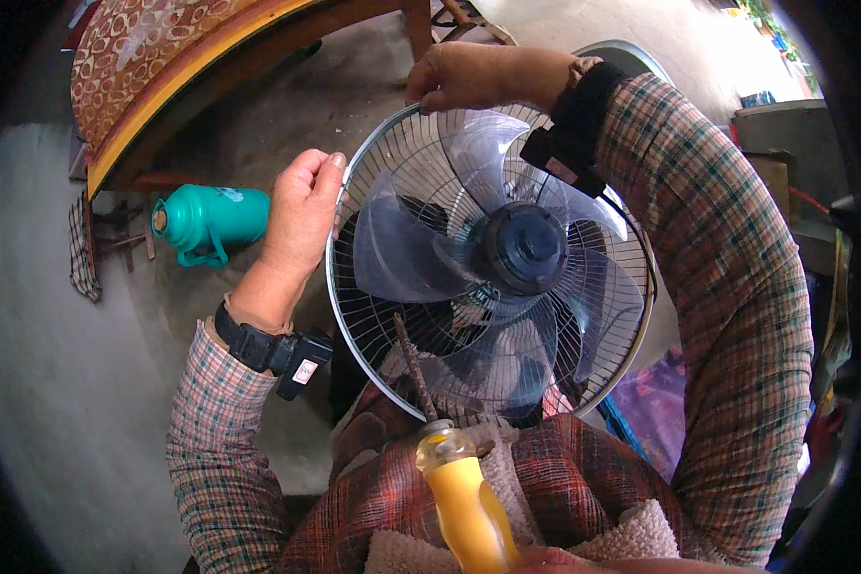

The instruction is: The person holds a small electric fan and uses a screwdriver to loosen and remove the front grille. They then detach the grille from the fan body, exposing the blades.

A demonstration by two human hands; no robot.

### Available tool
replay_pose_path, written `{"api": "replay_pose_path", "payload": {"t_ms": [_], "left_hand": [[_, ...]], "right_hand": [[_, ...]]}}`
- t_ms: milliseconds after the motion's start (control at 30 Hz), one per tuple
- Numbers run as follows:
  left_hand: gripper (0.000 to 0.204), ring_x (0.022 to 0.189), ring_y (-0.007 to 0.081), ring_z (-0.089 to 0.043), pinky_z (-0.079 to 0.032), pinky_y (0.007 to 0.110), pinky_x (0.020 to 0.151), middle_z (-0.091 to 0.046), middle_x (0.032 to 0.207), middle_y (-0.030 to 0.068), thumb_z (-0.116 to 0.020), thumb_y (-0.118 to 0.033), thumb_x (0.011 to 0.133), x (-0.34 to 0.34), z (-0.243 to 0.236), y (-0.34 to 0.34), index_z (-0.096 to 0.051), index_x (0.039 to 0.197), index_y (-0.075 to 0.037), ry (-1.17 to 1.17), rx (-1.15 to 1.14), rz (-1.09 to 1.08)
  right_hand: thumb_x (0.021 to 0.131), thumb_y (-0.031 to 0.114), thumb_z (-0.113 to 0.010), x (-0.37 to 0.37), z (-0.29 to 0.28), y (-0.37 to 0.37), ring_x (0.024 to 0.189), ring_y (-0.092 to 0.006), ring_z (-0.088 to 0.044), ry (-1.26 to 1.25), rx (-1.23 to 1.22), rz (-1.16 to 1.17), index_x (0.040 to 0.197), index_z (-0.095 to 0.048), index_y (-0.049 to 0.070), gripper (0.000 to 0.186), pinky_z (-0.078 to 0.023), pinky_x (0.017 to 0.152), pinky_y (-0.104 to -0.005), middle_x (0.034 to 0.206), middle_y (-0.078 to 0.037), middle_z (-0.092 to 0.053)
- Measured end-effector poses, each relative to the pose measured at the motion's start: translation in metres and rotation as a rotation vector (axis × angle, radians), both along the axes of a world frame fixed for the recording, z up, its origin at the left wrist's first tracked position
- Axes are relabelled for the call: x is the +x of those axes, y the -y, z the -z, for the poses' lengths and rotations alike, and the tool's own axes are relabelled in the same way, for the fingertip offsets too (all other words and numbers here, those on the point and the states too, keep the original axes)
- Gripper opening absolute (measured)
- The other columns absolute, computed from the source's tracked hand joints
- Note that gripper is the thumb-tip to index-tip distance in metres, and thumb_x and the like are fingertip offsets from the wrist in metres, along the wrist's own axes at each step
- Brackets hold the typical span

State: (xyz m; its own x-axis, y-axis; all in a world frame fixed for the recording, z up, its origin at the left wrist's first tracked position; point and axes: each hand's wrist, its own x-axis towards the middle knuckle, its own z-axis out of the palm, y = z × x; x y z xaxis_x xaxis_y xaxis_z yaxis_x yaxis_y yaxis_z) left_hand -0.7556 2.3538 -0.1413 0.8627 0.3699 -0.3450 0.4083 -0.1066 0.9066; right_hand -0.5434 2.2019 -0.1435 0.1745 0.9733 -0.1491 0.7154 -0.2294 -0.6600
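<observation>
A fan [526, 249] with translucent grey blades, a dark hub and a round wire back guard faces up over my lap; no front guard covers the blades. My left hand [301, 206] grips the guard's left rim, thumb on top and fingers partly hidden. At the far rim, my right hand [450, 78] is closed with its fingertips on the guard's edge; anything small between them is hidden. Close to the camera, a screwdriver [464, 497] with a yellow handle and a rusty shaft points over the guard's near edge. What holds it is out of view.
A green vacuum flask [210, 220] lies on its side on the grey floor, left of my left hand. Beyond it stands a table [163, 81] with a patterned cover and yellow edge. Purple cloth [652, 402] lies at the right. A dark cable [649, 258] hangs by my right sleeve.
</observation>
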Motion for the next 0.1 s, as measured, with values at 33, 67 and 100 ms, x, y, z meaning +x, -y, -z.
{"api": "replay_pose_path", "payload": {"t_ms": [33, 67, 100], "left_hand": [[0.023, 0.043, 0.0054, -0.043, -0.035, 0.021, 0.037, -0.05, 0.059, -0.0009, -0.052, -0.026, 0.094, -0.0005, -0.0016, 0.0003, -0.052, 0.079, -0.008, -0.003, -0.013, -0.015], [0.024, 0.044, 0.0061, -0.044, -0.035, 0.022, 0.038, -0.051, 0.059, -0.0002, -0.053, -0.024, 0.093, -0.0005, -0.0033, 0.0008, -0.052, 0.077, -0.007, -0.009, -0.025, -0.03], [0.023, 0.044, 0.0064, -0.045, -0.036, 0.023, 0.038, -0.051, 0.059, 0.0001, -0.053, -0.025, 0.093, -0.0003, -0.0049, 0.0016, -0.053, 0.079, -0.007, -0.023, -0.04, -0.042]], "right_hand": [[0.081, 0.014, -0.059, -0.0005, 0.0006, -0.0008, 0.074, -0.0259, -0.064, -0.002, 0.014, -0.014, 0.093, -0.068, 0.004, 0.018, -0.05, 0.073, -0.0373, 0.082, -0.014, -0.068], [0.082, 0.014, -0.059, -0.0007, 0.0019, -0.0018, 0.074, -0.0257, -0.064, 0.002, -0.011, -0.004, 0.095, -0.068, 0.004, 0.019, -0.05, 0.074, -0.0363, 0.083, -0.014, -0.068], [0.082, 0.014, -0.059, -0.0008, 0.0029, -0.0033, 0.075, -0.0255, -0.064, 0.009, -0.042, 0.008, 0.096, -0.068, 0.005, 0.019, -0.05, 0.074, -0.0353, 0.083, -0.013, -0.068]]}}
